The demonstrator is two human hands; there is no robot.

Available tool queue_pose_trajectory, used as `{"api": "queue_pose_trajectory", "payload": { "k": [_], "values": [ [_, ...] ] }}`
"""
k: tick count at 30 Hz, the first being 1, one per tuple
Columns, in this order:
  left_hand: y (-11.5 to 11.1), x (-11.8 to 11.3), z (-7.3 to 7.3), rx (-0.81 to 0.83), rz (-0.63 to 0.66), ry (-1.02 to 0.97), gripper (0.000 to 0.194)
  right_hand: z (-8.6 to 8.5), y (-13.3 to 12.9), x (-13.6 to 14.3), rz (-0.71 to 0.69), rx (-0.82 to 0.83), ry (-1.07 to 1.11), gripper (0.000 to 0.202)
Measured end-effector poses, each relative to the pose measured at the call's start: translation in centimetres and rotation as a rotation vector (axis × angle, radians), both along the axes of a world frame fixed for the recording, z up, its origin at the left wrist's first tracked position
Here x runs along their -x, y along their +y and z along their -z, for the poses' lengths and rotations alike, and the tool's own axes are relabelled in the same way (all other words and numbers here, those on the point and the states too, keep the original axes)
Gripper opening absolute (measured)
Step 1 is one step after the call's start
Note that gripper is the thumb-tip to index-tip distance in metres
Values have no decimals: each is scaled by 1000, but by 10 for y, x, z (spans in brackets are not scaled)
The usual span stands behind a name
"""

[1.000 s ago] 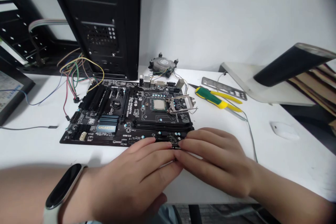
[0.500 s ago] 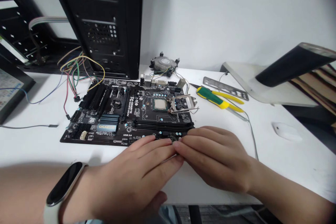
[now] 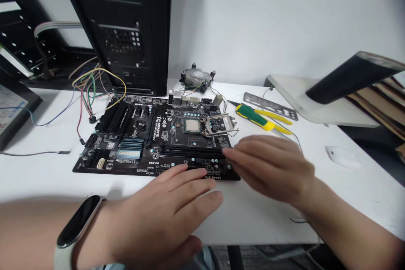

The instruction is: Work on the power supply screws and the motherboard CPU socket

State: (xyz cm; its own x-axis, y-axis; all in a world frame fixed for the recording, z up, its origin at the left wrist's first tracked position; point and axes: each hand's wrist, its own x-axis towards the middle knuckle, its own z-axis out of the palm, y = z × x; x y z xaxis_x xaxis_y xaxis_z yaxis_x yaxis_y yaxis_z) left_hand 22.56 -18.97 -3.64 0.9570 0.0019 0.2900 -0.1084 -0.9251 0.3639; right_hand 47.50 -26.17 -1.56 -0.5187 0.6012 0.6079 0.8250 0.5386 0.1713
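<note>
A black motherboard (image 3: 158, 164) lies flat on the white table. Its processor (image 3: 193, 125) sits in the socket, and the metal load frame (image 3: 221, 125) beside it is raised. Along the board's near side run the long memory slots (image 3: 193, 151). My left hand (image 3: 171, 211), with a band on its wrist, stretches its fingers over the front edge of the board and holds nothing. At the near right corner hovers my right hand (image 3: 272, 168), a little blurred, fingers extended close together by the slot ends. Nothing shows in it; its palm side is hidden.
Behind the board stands a black computer case (image 3: 126, 29) with loose coloured wires (image 3: 95, 76) to its left. A round CPU cooler (image 3: 198, 76), yellow-green pliers (image 3: 259, 118), a metal I/O plate (image 3: 270, 105), a white mouse (image 3: 342, 156) and a monitor stand (image 3: 303, 97) surround the board.
My right hand has lifted and shifted right and away from my left fingertips, uncovering the board's near right corner. My left hand stays almost where it was.
</note>
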Motion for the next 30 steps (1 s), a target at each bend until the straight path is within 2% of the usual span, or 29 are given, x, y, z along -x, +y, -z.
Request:
{"api": "queue_pose_trajectory", "payload": {
  "k": [5,8,13,18,23,30],
  "values": [
    [-2,1,2,-12,4,-19,37,-6,10,-34,231,-175,63,14],
    [-3,0,2,-25,-20,-68,31,-8,12,-46,369,-87,115,13],
    [-4,0,3,-84,-9,-109,27,-1,17,-62,532,101,120,28],
    [-3,1,2,-107,4,-70,25,9,23,-76,602,282,8,36],
    [-3,2,0,-158,-17,-62,24,14,24,-76,582,474,-103,33],
    [-8,3,2,-272,-72,-7,25,12,21,-74,570,526,-196,30]
  ]
}}
